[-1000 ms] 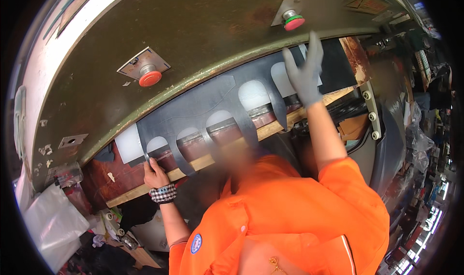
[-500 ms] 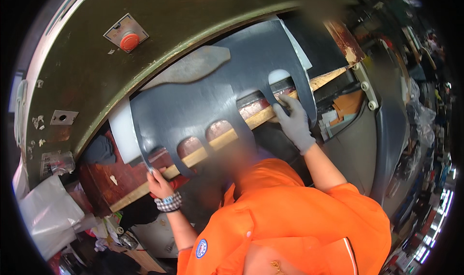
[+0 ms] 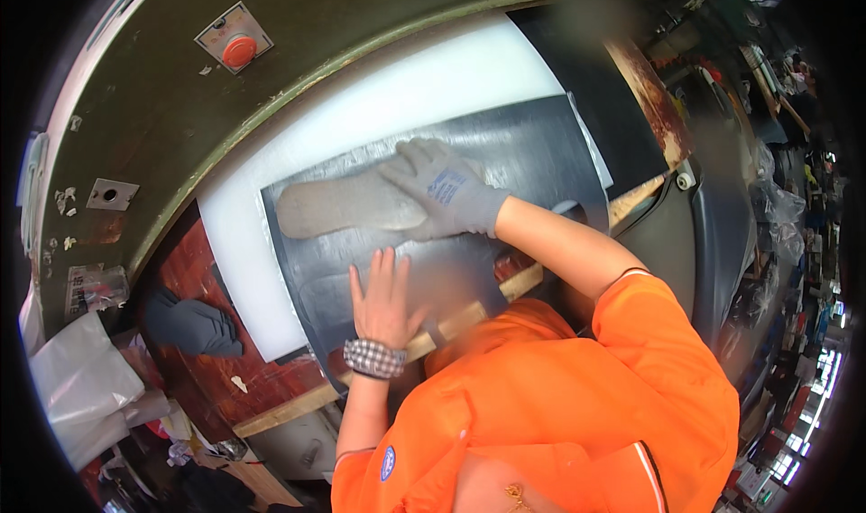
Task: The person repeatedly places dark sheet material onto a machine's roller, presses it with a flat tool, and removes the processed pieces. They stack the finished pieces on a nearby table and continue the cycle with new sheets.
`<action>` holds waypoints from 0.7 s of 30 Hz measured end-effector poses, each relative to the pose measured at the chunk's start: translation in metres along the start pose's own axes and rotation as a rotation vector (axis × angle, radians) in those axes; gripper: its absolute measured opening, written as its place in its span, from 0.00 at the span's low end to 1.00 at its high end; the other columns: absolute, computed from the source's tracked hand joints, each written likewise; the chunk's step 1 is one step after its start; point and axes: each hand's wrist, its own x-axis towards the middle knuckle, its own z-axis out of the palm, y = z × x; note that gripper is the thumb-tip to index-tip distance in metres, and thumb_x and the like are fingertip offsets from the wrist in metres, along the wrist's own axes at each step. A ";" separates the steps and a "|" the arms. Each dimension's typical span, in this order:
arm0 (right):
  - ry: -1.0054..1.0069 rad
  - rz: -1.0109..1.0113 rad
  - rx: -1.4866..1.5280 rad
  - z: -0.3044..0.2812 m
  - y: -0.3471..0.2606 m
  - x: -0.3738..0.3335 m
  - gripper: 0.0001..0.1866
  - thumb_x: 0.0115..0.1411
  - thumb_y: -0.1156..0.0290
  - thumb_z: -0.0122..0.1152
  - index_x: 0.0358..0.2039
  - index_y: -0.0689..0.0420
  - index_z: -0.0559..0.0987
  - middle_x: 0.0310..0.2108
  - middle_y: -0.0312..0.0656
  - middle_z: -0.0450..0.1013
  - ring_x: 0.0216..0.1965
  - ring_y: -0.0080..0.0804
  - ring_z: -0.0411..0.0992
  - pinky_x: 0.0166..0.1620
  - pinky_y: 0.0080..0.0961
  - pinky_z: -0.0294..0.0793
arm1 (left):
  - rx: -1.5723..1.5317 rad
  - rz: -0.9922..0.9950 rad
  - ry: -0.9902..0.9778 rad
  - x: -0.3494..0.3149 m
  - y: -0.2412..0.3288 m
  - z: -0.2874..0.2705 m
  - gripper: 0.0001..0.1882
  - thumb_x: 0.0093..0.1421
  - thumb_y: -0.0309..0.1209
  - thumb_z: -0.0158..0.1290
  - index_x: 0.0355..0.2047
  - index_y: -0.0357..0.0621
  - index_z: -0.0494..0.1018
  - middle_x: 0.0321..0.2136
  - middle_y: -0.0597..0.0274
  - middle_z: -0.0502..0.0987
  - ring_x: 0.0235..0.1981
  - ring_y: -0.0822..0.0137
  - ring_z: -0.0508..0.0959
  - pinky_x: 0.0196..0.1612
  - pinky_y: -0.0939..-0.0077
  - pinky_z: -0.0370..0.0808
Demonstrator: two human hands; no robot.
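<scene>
A dark, shiny sheet (image 3: 532, 143) with cut-out openings along its near edge lies on a white board (image 3: 433, 71). On the sheet rests a grey sole-shaped plate (image 3: 329, 208). My right hand (image 3: 446, 193), in a grey glove, spans the right end of this plate and grips it across its width, hiding that end. My bare left hand (image 3: 382, 301), with a checkered band at the wrist, lies on the near part of the sheet, its fingers spread and nothing in it. A blur covers the sheet between my hands and my body.
A green machine beam (image 3: 316, 26) with a red push button (image 3: 240, 51) runs along the far side. The reddish table (image 3: 194, 251) has a wooden front edge (image 3: 289, 409). Dark grey cloth (image 3: 191, 322) lies left of the board; plastic bags (image 3: 86, 382) hang further left.
The dark sheet has come nearer to me, baring much of the white board. The sole-shaped plate is also nearer, with my right hand now on it. My left hand has left the sheet's edge.
</scene>
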 end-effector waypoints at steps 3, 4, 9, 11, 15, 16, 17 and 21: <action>-0.188 -0.044 0.184 -0.010 0.000 -0.001 0.49 0.43 0.39 0.70 0.61 0.54 0.70 0.55 0.54 0.68 0.59 0.52 0.66 0.61 0.45 0.65 | -0.037 -0.003 0.058 -0.017 0.016 0.013 0.39 0.53 0.49 0.64 0.62 0.47 0.69 0.65 0.48 0.66 0.67 0.48 0.64 0.69 0.36 0.51; -0.208 -0.061 0.200 -0.015 0.002 -0.001 0.49 0.42 0.39 0.71 0.61 0.54 0.70 0.54 0.54 0.69 0.57 0.52 0.68 0.59 0.44 0.67 | -0.046 0.030 0.127 -0.021 0.018 0.011 0.38 0.53 0.48 0.64 0.61 0.47 0.70 0.64 0.49 0.68 0.67 0.50 0.66 0.69 0.38 0.53; -0.418 0.113 0.735 -0.052 0.026 -0.002 0.51 0.35 0.42 0.76 0.58 0.61 0.75 0.48 0.60 0.77 0.50 0.51 0.76 0.54 0.36 0.75 | -0.599 -0.171 -0.048 -0.018 0.013 -0.080 0.30 0.53 0.31 0.66 0.57 0.40 0.73 0.54 0.51 0.78 0.58 0.56 0.76 0.63 0.56 0.68; -0.342 0.243 0.929 -0.069 0.050 -0.024 0.50 0.36 0.46 0.78 0.57 0.64 0.75 0.48 0.57 0.78 0.49 0.45 0.77 0.55 0.32 0.74 | -0.742 -0.419 0.198 -0.011 0.006 -0.130 0.30 0.55 0.24 0.63 0.60 0.35 0.71 0.53 0.51 0.79 0.55 0.61 0.77 0.60 0.61 0.71; 0.049 0.500 0.921 -0.090 0.100 -0.103 0.45 0.40 0.54 0.80 0.57 0.66 0.75 0.48 0.53 0.78 0.50 0.37 0.76 0.55 0.29 0.73 | -0.389 -0.340 0.642 0.029 0.024 -0.117 0.33 0.56 0.23 0.63 0.62 0.35 0.68 0.54 0.50 0.78 0.56 0.53 0.76 0.61 0.56 0.70; 0.188 0.515 0.837 -0.094 0.111 -0.125 0.45 0.41 0.55 0.80 0.57 0.66 0.75 0.49 0.53 0.78 0.50 0.37 0.76 0.55 0.29 0.73 | -0.147 -0.264 0.661 0.046 0.031 -0.090 0.34 0.55 0.26 0.65 0.62 0.37 0.68 0.55 0.50 0.77 0.58 0.51 0.75 0.63 0.53 0.67; 0.227 0.663 0.719 -0.096 0.121 -0.146 0.45 0.41 0.56 0.80 0.57 0.66 0.75 0.49 0.53 0.78 0.51 0.37 0.76 0.55 0.30 0.73 | -0.028 -0.114 0.522 0.063 0.038 -0.060 0.33 0.57 0.31 0.64 0.62 0.39 0.69 0.58 0.48 0.74 0.61 0.49 0.71 0.65 0.50 0.64; 0.328 0.912 0.371 -0.105 0.166 -0.225 0.45 0.42 0.56 0.80 0.59 0.64 0.74 0.53 0.55 0.76 0.54 0.41 0.75 0.57 0.33 0.71 | 0.048 -0.009 0.078 0.065 0.063 0.018 0.33 0.60 0.45 0.59 0.65 0.52 0.67 0.68 0.45 0.59 0.71 0.43 0.55 0.69 0.34 0.47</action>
